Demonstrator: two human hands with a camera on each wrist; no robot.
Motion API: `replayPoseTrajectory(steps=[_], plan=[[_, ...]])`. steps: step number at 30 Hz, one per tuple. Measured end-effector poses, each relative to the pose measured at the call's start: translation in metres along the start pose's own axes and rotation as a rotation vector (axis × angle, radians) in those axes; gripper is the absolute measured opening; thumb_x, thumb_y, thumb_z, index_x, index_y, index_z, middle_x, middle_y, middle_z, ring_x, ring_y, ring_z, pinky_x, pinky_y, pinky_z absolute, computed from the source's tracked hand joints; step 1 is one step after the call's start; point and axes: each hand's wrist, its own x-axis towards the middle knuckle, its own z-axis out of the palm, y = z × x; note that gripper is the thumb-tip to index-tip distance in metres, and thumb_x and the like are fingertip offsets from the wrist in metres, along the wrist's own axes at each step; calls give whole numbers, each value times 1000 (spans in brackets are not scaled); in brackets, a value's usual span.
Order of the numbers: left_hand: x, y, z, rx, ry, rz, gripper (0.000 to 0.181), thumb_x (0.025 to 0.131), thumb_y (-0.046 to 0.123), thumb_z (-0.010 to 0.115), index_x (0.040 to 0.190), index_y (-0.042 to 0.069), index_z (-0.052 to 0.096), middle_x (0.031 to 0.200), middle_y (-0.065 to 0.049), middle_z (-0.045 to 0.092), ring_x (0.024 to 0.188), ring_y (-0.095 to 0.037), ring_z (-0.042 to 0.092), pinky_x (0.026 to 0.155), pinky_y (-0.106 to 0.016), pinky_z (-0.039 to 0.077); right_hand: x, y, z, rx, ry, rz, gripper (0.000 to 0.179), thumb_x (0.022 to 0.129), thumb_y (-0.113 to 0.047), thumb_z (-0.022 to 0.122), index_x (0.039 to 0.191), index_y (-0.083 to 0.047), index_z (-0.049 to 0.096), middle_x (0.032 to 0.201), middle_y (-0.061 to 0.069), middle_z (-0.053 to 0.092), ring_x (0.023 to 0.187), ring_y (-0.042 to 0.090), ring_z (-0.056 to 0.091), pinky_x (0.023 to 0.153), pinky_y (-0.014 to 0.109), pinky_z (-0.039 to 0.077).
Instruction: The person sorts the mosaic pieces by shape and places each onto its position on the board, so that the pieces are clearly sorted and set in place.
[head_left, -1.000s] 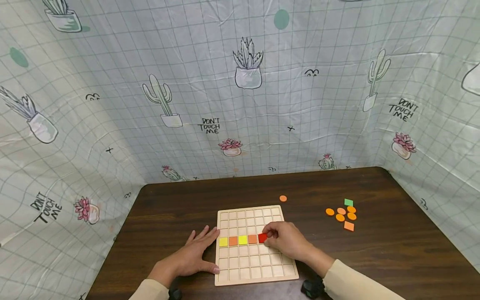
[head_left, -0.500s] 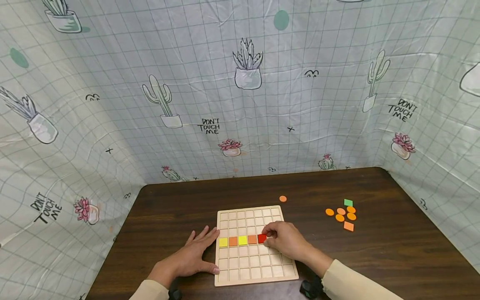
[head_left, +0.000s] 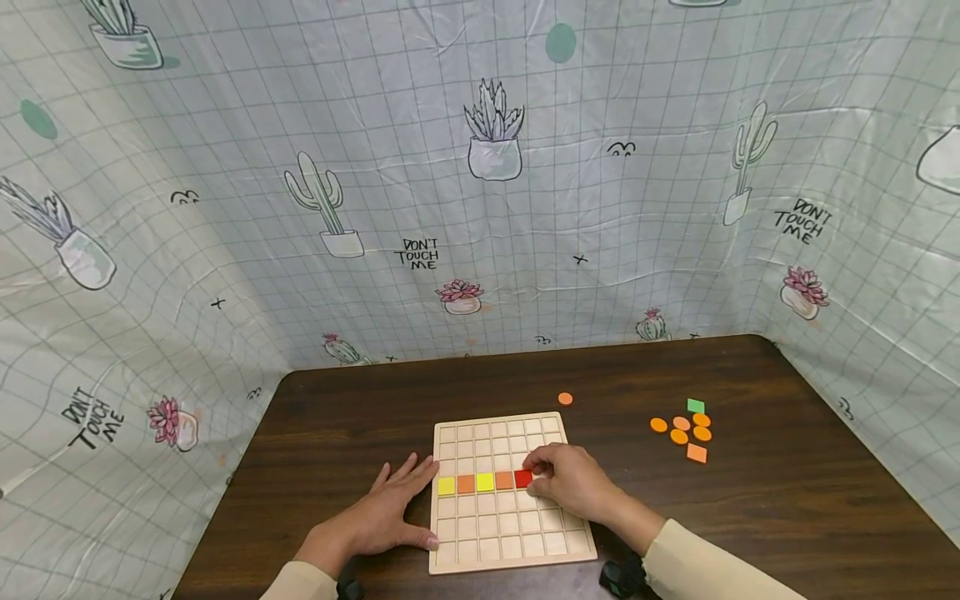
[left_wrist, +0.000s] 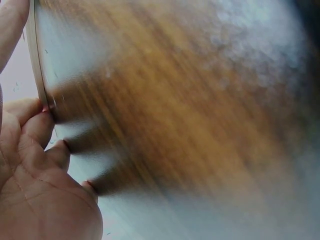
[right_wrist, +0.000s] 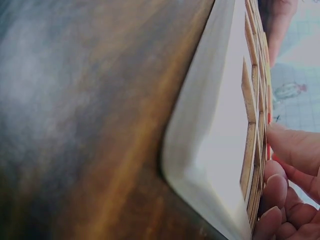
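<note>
A pale wooden grid board (head_left: pixel 510 547) lies on the table. Across its middle runs a row of square tiles: a yellow tile (head_left: pixel 446 486), an orange one, another yellow one, a darker orange tile (head_left: pixel 503 480) and a red tile (head_left: pixel 522 479). My right hand (head_left: pixel 573 485) pinches the red tile at its right side between thumb and fingers, low over the board. In the right wrist view, slivers of red show by the thumb (right_wrist: pixel 295 149). My left hand (head_left: pixel 382 512) is spread flat beside the board, thumb and fingertips at its left edge.
To the right lies a loose group of orange discs (head_left: pixel 678 437), with a green square tile (head_left: pixel 696 406) behind and an orange square tile (head_left: pixel 697 453) in front. One orange disc (head_left: pixel 566 399) sits behind the board. A patterned curtain (head_left: pixel 390 167) rises around the dark wooden table (head_left: pixel 337 433).
The red tile has settled slightly, lying more squarely beside the darker orange tile, with my right hand still on it. My left hand and the board hold their places.
</note>
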Motion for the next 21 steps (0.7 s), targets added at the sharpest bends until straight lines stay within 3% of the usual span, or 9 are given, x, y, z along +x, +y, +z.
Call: replayPoseTrajectory(steps=[11,21], plan=[[0,0,0,0,3,5,107,87,51,83,169,11,27,176,-11,20,165,-39,6,128,-70,-5,1,1,0,7,2,3,18,86,-8,85,101,-14,77,91,-6,67,79,13,55,70,25,47],[0,-1,0,4,1,10,107,87,51,83,169,11,26,176,-11,20,165,-40,6,128,-70,-5,0,7,-4,100,4,-8,19,88,-8,84,106,-9,77,93,-2,70,80,12,57,70,23,49]])
